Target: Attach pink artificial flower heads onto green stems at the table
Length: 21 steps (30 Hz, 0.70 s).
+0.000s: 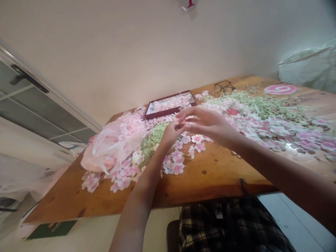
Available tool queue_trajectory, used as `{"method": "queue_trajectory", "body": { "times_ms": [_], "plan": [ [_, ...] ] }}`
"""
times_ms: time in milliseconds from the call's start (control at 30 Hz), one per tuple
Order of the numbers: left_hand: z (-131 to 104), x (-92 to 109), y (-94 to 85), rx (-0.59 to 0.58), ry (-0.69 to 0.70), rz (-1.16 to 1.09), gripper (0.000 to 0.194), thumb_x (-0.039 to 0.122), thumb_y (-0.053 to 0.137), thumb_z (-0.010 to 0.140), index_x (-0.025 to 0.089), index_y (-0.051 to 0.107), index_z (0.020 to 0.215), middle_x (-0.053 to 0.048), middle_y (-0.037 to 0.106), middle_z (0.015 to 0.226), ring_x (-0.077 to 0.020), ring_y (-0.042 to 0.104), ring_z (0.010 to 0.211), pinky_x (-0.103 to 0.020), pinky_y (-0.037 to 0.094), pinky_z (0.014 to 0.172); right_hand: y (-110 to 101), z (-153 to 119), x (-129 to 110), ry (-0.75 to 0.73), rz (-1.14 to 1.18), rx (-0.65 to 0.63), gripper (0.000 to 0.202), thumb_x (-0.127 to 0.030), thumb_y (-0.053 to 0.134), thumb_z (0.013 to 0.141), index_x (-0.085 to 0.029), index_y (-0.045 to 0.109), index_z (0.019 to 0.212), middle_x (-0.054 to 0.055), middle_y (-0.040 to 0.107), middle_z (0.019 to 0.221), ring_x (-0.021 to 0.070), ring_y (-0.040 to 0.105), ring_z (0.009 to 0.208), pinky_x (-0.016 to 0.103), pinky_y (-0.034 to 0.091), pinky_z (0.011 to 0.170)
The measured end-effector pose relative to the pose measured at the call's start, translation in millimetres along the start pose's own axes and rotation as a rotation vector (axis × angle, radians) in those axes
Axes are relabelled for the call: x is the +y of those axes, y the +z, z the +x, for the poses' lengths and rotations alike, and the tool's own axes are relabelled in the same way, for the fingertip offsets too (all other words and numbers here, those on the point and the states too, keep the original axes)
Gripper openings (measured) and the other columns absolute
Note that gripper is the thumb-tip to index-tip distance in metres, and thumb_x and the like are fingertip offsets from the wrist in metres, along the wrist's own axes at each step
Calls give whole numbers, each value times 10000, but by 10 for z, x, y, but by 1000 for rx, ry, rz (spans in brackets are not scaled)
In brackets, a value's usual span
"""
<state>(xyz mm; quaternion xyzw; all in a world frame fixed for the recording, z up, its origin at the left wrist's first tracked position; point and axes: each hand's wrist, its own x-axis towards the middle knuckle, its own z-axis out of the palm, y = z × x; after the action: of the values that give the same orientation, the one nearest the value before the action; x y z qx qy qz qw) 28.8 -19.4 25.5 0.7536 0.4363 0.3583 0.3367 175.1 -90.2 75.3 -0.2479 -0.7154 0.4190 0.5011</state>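
Note:
Above the middle of the table, my left hand [172,133] and my right hand [206,121] meet at the fingertips. The left fingers are bent into a pinch. My right hand arches over from the right, its thumb and fingers closing in at the same spot; anything between them is too small and blurred to name. Just beneath lie loose pink and white artificial blossoms [177,161]. A heap of pale green stems [154,138] sits beside the left wrist. Behind the hands stands a dark red box tray [164,113] filled with pink blossoms.
At the left, a translucent plastic bag [105,147] bulges with pink blossoms. More petals [265,131] and green stems [278,106] spread over the right side. Eyeglasses [224,88] and a pink round disc [280,89] lie at the back. A wall borders the far edge.

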Motion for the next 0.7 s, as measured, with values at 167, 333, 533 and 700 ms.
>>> {"method": "queue_trajectory", "body": {
  "times_ms": [167,333,533,700],
  "plan": [
    [26,-29,35,-41,55,45,269,361,515,676,138,608,794,-38,612,745,-148,545,704,-262,402,653,-246,122,568,227,-193,-43,336,-341,574,673,-208,535,978,60,528,1042,179,488,941,295,400,766],
    [21,-52,34,-5,60,38,290,406,505,677,151,602,776,-40,599,742,-127,525,676,-247,386,617,-319,110,744,348,-197,-32,235,-342,566,676,-187,556,853,31,574,756,135,513,663,257,385,570],
    [0,-17,54,8,31,-5,292,424,503,674,155,581,759,-46,593,775,-127,527,699,-252,394,628,-337,49,680,491,-167,35,189,-317,562,659,-171,505,554,0,492,579,117,461,587,267,348,576],
    [-19,29,-143,-224,-15,73,276,403,510,670,181,589,814,-52,601,846,-130,547,730,-249,413,640,-380,29,755,518,47,177,160,-280,577,625,-167,493,549,11,485,635,121,486,654,270,391,651]
  ]
}}
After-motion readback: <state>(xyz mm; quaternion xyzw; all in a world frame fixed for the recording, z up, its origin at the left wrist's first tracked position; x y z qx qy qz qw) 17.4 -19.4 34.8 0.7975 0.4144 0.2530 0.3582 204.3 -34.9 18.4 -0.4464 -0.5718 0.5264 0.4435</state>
